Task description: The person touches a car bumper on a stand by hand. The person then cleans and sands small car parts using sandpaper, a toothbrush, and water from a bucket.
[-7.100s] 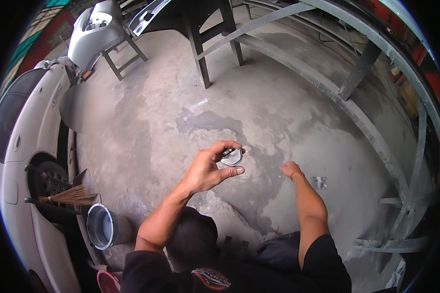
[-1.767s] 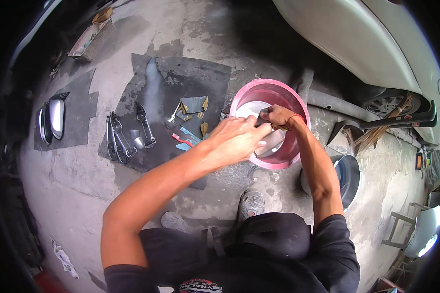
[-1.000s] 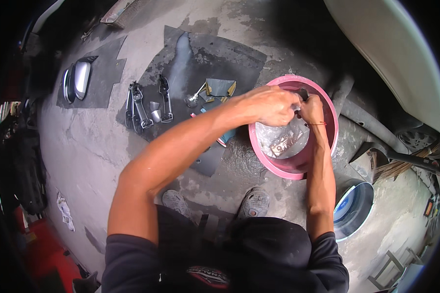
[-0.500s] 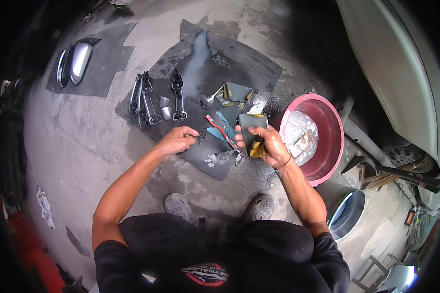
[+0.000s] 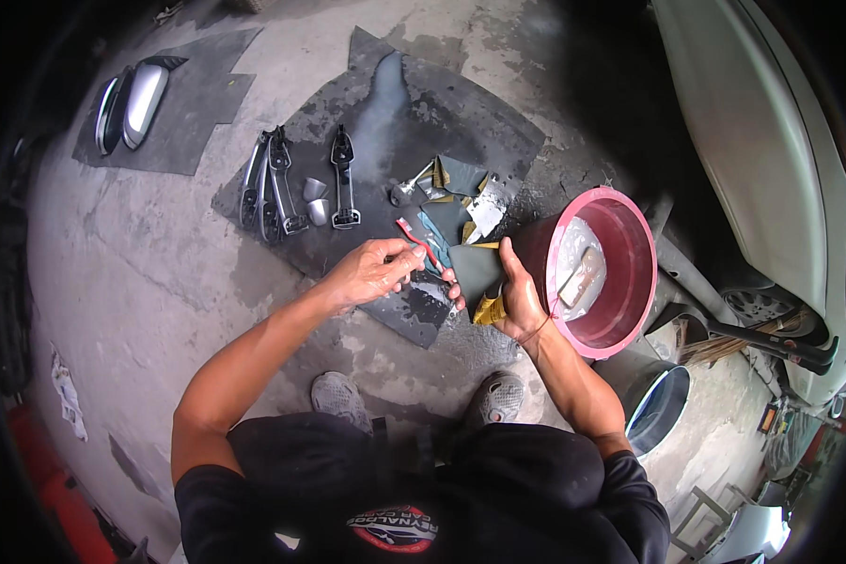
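Note:
In my right hand [image 5: 520, 299] is a folded sheet of grey sandpaper [image 5: 476, 267] with a yellowish backing, the thumb along its edge and fingertips showing at its left side. My left hand [image 5: 374, 271] is closed in a pinch just left of the sandpaper; whatever is between its fingers is too small or hidden to tell. Just beyond the hands lie a red toothbrush [image 5: 415, 240] and a blue strip [image 5: 431, 228]. More pieces of sandpaper [image 5: 461, 176] rest on the dark mat [image 5: 461, 122]. Several car door handles [image 5: 344, 180] and two small silver caps [image 5: 318, 212] lie to the left.
A pink tub [image 5: 637, 299] holding whitish water and a light block [image 5: 584, 276] stands at my right, with a metal bucket [image 5: 637, 380] behind it. A car body [image 5: 738, 122] borders the right side. Silver mirror covers [image 5: 145, 105] lie on another mat [image 5: 193, 113] at far left.
My left hand has moved right, closer to the sandpaper. My right thumb has lifted off the sheet's face to its edge, and the sandpaper has tilted and dropped slightly.

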Available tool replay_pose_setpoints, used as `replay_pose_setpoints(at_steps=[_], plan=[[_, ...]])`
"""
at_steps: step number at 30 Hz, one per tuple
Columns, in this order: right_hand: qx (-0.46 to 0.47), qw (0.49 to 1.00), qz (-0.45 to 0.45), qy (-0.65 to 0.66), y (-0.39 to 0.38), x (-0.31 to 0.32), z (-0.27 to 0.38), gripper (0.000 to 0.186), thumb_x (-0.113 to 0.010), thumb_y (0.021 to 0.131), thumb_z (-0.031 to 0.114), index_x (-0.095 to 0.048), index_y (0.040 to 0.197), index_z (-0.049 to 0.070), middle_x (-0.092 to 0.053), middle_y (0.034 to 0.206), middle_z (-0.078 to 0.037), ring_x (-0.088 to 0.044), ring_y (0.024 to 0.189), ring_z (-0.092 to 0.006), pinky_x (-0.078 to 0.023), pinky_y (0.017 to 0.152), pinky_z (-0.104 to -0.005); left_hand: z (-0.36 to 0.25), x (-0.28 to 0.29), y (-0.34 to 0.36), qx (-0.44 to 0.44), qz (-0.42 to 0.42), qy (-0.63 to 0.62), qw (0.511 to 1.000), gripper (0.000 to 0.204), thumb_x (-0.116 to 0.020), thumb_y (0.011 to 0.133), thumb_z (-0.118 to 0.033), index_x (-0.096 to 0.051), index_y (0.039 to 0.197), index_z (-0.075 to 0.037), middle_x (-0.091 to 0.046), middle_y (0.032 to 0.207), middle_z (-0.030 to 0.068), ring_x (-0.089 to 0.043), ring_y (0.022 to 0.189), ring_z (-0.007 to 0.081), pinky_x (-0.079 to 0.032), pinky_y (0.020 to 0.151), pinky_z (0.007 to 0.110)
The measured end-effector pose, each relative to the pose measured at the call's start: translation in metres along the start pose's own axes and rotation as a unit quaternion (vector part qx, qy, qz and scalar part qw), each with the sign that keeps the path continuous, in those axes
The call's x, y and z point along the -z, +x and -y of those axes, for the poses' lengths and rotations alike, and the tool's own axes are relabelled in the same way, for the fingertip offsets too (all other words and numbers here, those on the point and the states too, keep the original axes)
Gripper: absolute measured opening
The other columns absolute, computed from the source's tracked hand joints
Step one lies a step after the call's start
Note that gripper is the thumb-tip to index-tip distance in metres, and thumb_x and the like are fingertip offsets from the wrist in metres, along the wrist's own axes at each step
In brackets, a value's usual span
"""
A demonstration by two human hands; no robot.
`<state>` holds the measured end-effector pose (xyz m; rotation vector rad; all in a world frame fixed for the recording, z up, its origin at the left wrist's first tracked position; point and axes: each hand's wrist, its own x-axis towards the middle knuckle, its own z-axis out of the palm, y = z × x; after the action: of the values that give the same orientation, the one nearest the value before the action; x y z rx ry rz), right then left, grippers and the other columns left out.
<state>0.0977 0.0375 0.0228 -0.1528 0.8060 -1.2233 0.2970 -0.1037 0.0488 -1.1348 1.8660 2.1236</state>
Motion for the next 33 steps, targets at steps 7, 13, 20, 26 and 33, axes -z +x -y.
replay_pose_setpoints(at_steps=[7, 13, 20, 26, 33], plan=[[0.234, 0.722, -0.034, -0.650, -0.031, -0.021, -0.006, 0.071, -0.065, 0.090, 0.039, -0.039, 0.141, -0.003, -0.056, 0.118, -0.017, -0.053, 0.113, -0.0290, -0.044, 0.094, -0.0357, -0.010, -0.029, -0.004, 0.041, 0.069, -0.157, 0.984, 0.047, -0.051, 0.098, -0.045, -0.060, 0.105, 0.000, -0.055, 0.083, -0.0005, -0.052, 0.073, 0.0062, -0.042, 0.058, 0.021], [0.305, 0.719, -0.017, -0.624, -0.040, -0.025, -0.003, 0.096, -0.084, 0.066, 0.043, -0.043, 0.138, -0.005, -0.057, 0.119, -0.022, -0.057, 0.109, -0.0340, -0.044, 0.097, -0.0389, -0.004, -0.028, -0.006, -0.041, 0.092, -0.041, 0.994, 0.025, -0.062, 0.095, -0.027, -0.062, 0.105, -0.005, -0.058, 0.088, -0.0024, -0.049, 0.074, 0.0046, -0.042, 0.064, 0.022], [0.169, 0.871, 0.060, -0.458, -0.051, -0.004, 0.005, 0.064, -0.070, 0.087, 0.035, -0.049, 0.136, 0.000, -0.063, 0.115, -0.011, -0.059, 0.105, -0.0200, -0.046, 0.091, -0.0335, -0.011, -0.021, -0.011, -0.061, 0.118, 0.051, 0.990, 0.022, -0.059, 0.097, -0.029, -0.060, 0.102, -0.007, -0.054, 0.085, -0.0050, -0.048, 0.073, 0.0058, -0.041, 0.066, 0.024], [0.077, 0.987, 0.019, -0.140, -0.047, 0.001, 0.005, 0.054, -0.038, 0.103, 0.039, -0.048, 0.132, -0.005, -0.057, 0.127, -0.014, -0.057, 0.116, -0.0211, -0.046, 0.100, -0.0364, -0.013, -0.016, -0.011, -0.078, 0.095, 0.104, 0.987, 0.025, -0.060, 0.095, -0.029, -0.061, 0.102, -0.005, -0.058, 0.079, -0.0009, -0.052, 0.073, 0.0071, -0.043, 0.069, 0.026], [-0.019, 0.991, 0.003, 0.133, -0.040, -0.001, 0.012, 0.050, -0.040, 0.103, 0.037, -0.048, 0.130, -0.004, -0.057, 0.129, -0.018, -0.056, 0.119, -0.0276, -0.044, 0.103, -0.0411, -0.008, -0.012, -0.003, -0.120, -0.006, 0.177, 0.977, 0.026, -0.064, 0.092, -0.027, -0.065, 0.099, -0.002, -0.066, 0.084, 0.0048, -0.059, 0.084, 0.0122, -0.046, 0.084, 0.033]])
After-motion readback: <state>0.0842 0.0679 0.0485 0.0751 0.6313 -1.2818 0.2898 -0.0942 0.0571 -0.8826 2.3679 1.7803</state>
